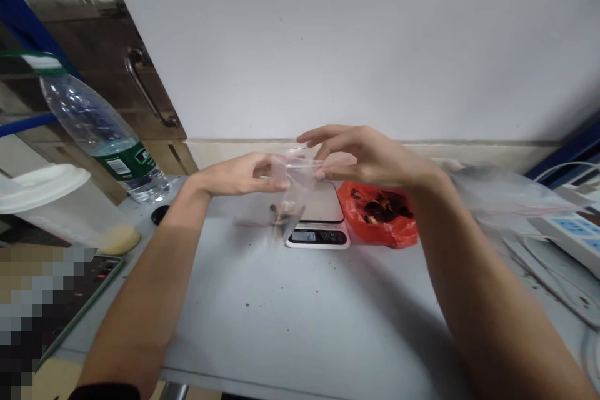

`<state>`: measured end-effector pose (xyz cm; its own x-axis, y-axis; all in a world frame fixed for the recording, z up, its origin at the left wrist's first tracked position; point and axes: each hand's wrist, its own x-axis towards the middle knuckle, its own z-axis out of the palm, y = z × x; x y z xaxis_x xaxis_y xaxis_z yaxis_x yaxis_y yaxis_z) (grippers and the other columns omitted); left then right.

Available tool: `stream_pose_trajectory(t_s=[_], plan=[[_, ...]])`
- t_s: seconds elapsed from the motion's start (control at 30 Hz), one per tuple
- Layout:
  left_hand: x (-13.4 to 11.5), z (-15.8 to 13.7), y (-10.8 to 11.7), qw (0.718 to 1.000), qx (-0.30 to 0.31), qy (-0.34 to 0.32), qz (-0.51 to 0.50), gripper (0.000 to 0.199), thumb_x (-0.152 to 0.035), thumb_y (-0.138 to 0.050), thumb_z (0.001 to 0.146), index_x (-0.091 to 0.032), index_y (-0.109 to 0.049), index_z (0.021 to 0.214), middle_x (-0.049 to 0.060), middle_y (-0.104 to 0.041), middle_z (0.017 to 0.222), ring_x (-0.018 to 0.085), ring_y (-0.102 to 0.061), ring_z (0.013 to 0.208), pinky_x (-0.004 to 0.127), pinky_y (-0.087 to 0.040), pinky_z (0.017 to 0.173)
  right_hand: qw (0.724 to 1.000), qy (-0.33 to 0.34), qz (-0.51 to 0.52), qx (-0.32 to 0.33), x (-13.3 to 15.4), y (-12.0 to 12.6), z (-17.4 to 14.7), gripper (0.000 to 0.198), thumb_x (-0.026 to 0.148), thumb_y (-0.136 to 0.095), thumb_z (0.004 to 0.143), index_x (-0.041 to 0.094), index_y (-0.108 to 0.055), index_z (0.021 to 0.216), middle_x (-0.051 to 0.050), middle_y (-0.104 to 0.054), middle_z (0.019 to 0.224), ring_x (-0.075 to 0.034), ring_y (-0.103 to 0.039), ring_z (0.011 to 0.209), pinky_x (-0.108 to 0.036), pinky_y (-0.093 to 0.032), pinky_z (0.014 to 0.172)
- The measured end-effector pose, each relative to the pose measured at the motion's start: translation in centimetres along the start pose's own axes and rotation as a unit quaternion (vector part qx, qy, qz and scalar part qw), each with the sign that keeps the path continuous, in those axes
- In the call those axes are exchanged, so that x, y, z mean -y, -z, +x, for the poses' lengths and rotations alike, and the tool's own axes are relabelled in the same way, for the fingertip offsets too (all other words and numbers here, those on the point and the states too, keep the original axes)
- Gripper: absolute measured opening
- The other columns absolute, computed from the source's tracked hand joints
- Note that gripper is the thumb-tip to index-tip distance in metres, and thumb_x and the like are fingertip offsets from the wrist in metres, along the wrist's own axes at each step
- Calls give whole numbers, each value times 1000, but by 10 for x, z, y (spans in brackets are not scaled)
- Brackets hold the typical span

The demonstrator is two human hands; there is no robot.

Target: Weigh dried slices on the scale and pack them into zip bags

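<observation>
The clear bag (302,186) was located at the middle of the view, held upright over the left part of the kitchen scale (324,203), with a few dark pieces (281,217) in its lower portion. The left hand (237,174) was clamped on the near left side of the clear bag, thumb in front and fingers behind. The right hand (370,153) was positioned at the upper right edge of the same bag, thumb below and fingers curved and spread above; whether these were closed on the plastic could not be told. The lower end of the bag was blurred, so contact with the scale could not be confirmed. The scale rested on the tabletop (262,344), its display facing the person, the digits too small to read. Directly to the right of the scale stood a red bag (375,234), open at the top and containing dark dried chunks (388,207). At the left side were a water bottle (119,153) with a green label, a white-lidded tub (70,215) and a small black cap (160,215). At the right side, loose clear plastic (510,194) lay beside a power strip (572,234). Small dark crumbs (247,305) were scattered in front of the scale.
</observation>
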<state>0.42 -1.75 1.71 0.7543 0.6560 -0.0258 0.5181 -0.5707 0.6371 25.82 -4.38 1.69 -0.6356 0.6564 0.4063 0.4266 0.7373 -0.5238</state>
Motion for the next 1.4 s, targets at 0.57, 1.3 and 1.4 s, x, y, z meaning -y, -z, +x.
stream_pose_trajectory(t_s=[0.57,1.3,1.4], plan=[[-8,1,-2,966,-250,-48,-43,41,-44,-80,75,-16,-76,105,6,-78,85,21,-74,84,34,-59,82,988,-109,86,-68,13,-2,4,27,40,-77,71,20,-62,64,-2,-65,69,-17,-61,69,-33,-50,68],[-32,1,-15,946,-275,-112,132,17,-31,-64,86,-18,-72,79,2,-71,72,17,-66,72,29,-52,69,992,-86,-1,-87,25,-15,9,42,59,-68,81,18,-72,74,-7,-71,76,-19,-63,71,-33,-49,66],[-32,-1,-15,950,-248,-121,147,14,-28,-62,85,-19,-69,78,2,-70,71,17,-64,71,28,-51,66,993,-87,11,-79,27,-18,9,38,55,-69,81,18,-69,71,-6,-69,74,-18,-61,71,-32,-47,64]])
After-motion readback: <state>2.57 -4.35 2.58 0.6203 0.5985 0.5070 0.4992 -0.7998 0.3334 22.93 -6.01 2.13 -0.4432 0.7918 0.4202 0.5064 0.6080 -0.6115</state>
